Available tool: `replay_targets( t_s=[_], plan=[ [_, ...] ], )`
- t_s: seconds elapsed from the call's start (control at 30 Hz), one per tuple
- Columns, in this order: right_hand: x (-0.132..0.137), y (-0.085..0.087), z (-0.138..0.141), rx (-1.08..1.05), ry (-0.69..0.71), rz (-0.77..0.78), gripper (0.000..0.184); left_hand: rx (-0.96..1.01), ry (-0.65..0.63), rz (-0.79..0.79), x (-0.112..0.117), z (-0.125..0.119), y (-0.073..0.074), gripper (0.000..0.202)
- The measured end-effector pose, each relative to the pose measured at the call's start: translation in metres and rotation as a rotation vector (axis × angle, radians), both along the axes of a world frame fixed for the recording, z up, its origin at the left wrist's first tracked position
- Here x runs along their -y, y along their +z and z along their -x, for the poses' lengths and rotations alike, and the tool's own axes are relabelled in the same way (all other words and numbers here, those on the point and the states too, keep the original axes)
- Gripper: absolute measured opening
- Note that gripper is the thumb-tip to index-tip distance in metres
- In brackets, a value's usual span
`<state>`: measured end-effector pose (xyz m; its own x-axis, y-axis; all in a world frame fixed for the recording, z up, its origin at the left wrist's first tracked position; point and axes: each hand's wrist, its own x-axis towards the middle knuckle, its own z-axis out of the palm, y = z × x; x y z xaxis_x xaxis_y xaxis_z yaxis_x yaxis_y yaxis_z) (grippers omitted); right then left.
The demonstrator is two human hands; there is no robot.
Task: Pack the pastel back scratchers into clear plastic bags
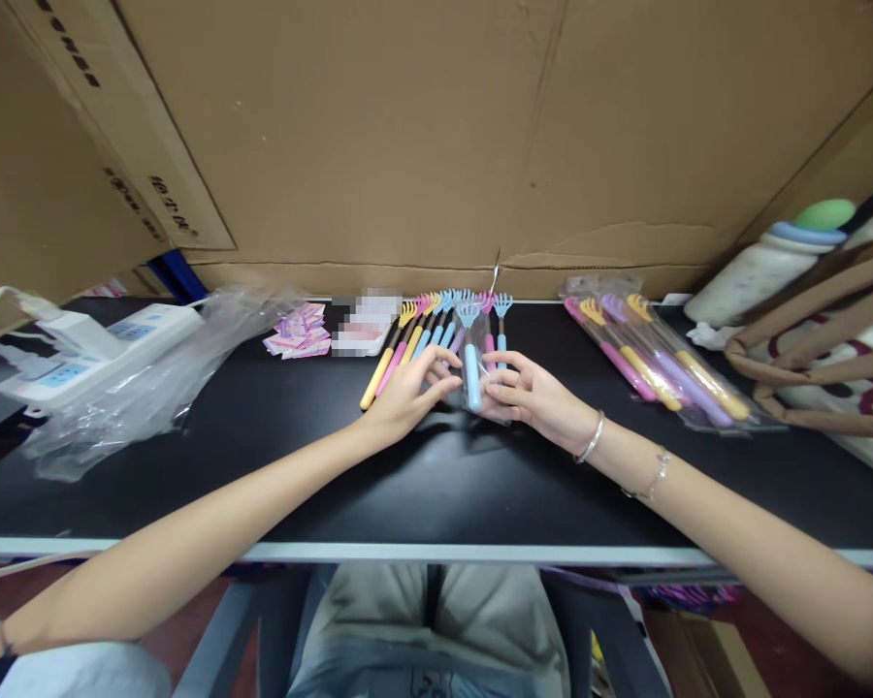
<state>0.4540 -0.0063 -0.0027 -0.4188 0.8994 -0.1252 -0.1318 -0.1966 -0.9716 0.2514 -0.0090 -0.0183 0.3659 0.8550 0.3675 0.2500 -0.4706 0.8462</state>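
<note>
A sky-blue, claw-headed back scratcher (pixel 472 383) points towards twelve o'clock, the left hand (pixel 405 396) at nine, the right hand (pixel 539 396) at three. Fingers curl close; whether either clamps it, I cannot tell. Light, even fingertip pressure should steady it.

The black desk (pixel 422 509) is carrying a row of scratchers (pixel 436 333) at 12 o'clock, pink cards (pixel 302 332) at 11, and clear film (pixel 210 359) and a power strip (pixel 127 334) towards 10. Wrapped scratchers (pixel 651 373) are lying at 2, a bottle (pixel 760 267) and bag (pixel 829 334) sitting beyond.
</note>
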Motion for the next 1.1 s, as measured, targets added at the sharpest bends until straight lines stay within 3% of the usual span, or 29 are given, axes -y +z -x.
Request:
replay_targets(
  t_s=[0.17,0.3,0.4,0.53,0.67,0.93,1.1],
  plan=[
    [0.004,0.006,0.001,-0.011,0.108,-0.100,0.050,0.152,-0.017,0.340,-0.008,0.005,-0.001,0.039],
    [0.007,0.011,-0.001,0.066,0.267,-0.092,0.049,0.288,-0.030,0.487,-0.008,0.007,0.005,0.045],
    [0.004,0.010,-0.003,0.125,0.299,-0.103,0.050,0.355,0.025,0.505,-0.007,0.007,0.008,0.043],
    [-0.005,0.005,-0.008,0.157,0.158,-0.128,0.047,0.433,0.123,0.501,-0.006,0.007,0.010,0.045],
    [-0.008,0.005,-0.010,0.185,0.087,-0.102,0.045,0.469,0.135,0.507,-0.003,0.005,0.010,0.047],
    [-0.004,0.010,-0.008,0.245,0.271,-0.046,0.055,0.476,0.084,0.539,0.001,0.003,0.007,0.049],
    [-0.009,0.008,-0.013,0.251,0.297,-0.088,0.051,0.525,0.144,0.534,-0.004,0.007,0.013,0.042]
  ],
)
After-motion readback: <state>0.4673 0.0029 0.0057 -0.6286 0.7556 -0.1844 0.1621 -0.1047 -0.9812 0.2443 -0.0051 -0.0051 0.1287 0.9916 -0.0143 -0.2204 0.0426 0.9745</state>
